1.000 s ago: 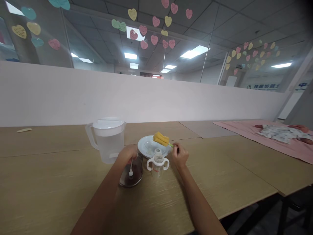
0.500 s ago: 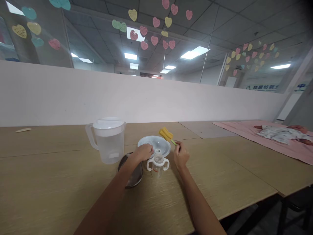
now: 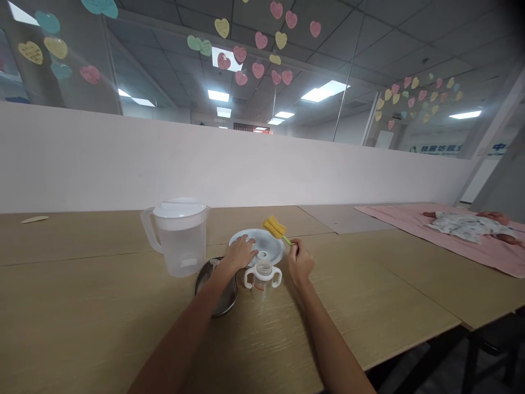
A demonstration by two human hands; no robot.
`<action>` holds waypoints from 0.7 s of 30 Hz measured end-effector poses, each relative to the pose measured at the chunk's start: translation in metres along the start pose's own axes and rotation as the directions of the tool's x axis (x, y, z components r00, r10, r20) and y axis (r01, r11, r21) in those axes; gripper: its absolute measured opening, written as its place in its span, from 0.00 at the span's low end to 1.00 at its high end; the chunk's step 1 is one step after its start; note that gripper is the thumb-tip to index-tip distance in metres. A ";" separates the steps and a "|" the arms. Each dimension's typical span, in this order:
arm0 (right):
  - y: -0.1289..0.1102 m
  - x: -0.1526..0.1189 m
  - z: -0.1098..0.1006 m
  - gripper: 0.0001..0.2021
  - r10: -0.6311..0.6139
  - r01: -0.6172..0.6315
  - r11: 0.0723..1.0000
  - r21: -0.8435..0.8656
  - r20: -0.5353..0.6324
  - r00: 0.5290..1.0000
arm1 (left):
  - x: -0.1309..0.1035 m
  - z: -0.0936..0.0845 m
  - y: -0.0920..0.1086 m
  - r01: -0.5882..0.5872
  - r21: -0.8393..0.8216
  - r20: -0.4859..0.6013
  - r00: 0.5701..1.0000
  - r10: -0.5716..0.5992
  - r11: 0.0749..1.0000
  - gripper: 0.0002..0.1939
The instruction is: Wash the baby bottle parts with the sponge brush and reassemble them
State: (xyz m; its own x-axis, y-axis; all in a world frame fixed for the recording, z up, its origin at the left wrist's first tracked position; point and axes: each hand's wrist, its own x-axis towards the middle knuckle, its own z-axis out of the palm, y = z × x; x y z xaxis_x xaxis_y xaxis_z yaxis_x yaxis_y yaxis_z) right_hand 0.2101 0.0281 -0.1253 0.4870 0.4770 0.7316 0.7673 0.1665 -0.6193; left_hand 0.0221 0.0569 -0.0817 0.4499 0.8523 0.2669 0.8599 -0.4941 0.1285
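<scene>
- My right grip (image 3: 301,262) is closed round the green handle of the yellow sponge brush (image 3: 274,226), whose head is up by the far right rim of the white bowl (image 3: 267,242).
- My left grip (image 3: 241,254) holds nothing that I can see: the fingers are spread over the bowl's left side. Whether they touch it I cannot tell.
- The two-handled bottle (image 3: 261,285) stands upright and open-mouthed on the surface (image 3: 369,306), between my hands and just in front of the bowl.
- Under my left forearm lies the dark metal tray (image 3: 227,302), with the lidded pitcher (image 3: 184,241) behind it to the left.
- I judge the step in hand to be a left-handed reach at the bowl.
- The next move seems to call for steady left fingers, clear of the bottle, and a firm hold on the brush.
</scene>
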 end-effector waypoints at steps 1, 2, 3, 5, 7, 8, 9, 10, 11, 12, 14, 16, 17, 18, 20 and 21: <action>0.000 0.000 0.000 0.18 0.003 -0.003 1.000 0.002 0.003 1.000 | 0.003 0.004 -0.002 0.009 0.003 -0.011 1.000 -0.009 1.000 0.23; -0.001 0.000 0.000 0.18 0.006 -0.006 1.000 0.004 0.004 1.000 | 0.006 0.008 -0.004 0.016 0.005 -0.015 1.000 -0.016 1.000 0.23; -0.001 0.000 0.000 0.18 0.010 -0.010 1.000 0.006 0.004 1.000 | 0.009 0.011 -0.006 0.022 0.004 -0.012 1.000 -0.022 1.000 0.23; -0.001 0.000 -0.001 0.18 0.013 -0.013 1.000 0.010 0.006 1.000 | 0.013 0.016 -0.009 0.027 -0.003 -0.002 1.000 -0.027 1.000 0.22; -0.001 0.001 -0.001 0.18 0.008 -0.008 1.000 0.009 0.013 1.000 | 0.014 0.017 -0.011 0.031 -0.013 -0.003 1.000 -0.031 0.999 0.21; -0.001 0.001 0.000 0.18 0.004 -0.004 1.000 0.005 0.017 1.000 | 0.014 0.016 -0.011 0.034 -0.019 -0.008 0.999 -0.034 0.999 0.21; -0.001 0.001 0.000 0.19 0.004 -0.004 1.000 0.001 0.017 1.000 | 0.014 0.016 -0.010 0.038 -0.026 -0.015 0.999 -0.038 0.999 0.20; -0.001 0.001 0.000 0.19 0.004 -0.004 1.000 -0.001 0.016 1.000 | 0.014 0.014 -0.009 0.044 -0.035 -0.021 0.999 -0.044 0.998 0.19; -0.002 0.002 0.000 0.19 0.005 -0.005 1.000 -0.003 0.012 1.000 | 0.014 0.013 -0.008 0.052 -0.047 -0.025 0.998 -0.053 0.998 0.19; -0.002 0.002 0.001 0.20 0.008 -0.008 1.000 -0.005 0.007 1.000 | 0.013 0.012 -0.006 0.062 -0.060 -0.027 0.998 -0.063 0.996 0.19; -0.002 0.002 0.001 0.20 0.011 -0.011 1.000 -0.007 -0.002 1.000 | 0.014 0.009 -0.003 0.082 -0.091 -0.026 0.996 -0.084 0.992 0.19; -0.002 0.002 0.001 0.20 0.009 -0.009 1.000 -0.007 -0.003 1.000 | 0.014 0.008 -0.001 0.094 -0.119 -0.024 0.995 -0.097 0.988 0.20; -0.002 0.002 0.002 0.20 0.008 -0.008 1.000 -0.008 -0.001 1.000 | 0.015 0.007 -0.001 0.094 -0.131 -0.023 0.995 -0.098 0.987 0.20; -0.002 0.002 0.002 0.20 0.007 -0.007 1.000 -0.009 0.002 1.000 | 0.016 0.007 -0.001 0.093 -0.141 -0.023 0.995 -0.097 0.986 0.21; -0.002 0.002 0.002 0.20 0.008 -0.008 1.000 -0.012 0.007 1.000 | 0.017 0.008 -0.001 0.084 -0.156 -0.023 0.996 -0.089 0.984 0.20; -0.002 0.002 0.002 0.20 0.009 -0.009 1.000 -0.014 0.009 1.000 | 0.017 0.009 -0.002 0.078 -0.163 -0.022 0.996 -0.083 0.984 0.19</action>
State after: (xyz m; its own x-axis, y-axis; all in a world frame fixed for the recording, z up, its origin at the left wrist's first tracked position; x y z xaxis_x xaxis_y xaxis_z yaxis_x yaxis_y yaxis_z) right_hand 0.2088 0.0303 -0.1233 0.4904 0.4863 0.7232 0.7686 0.1497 -0.6219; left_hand 0.0306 0.0737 -0.0855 0.3715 0.8863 0.2766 0.8415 -0.4472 0.3030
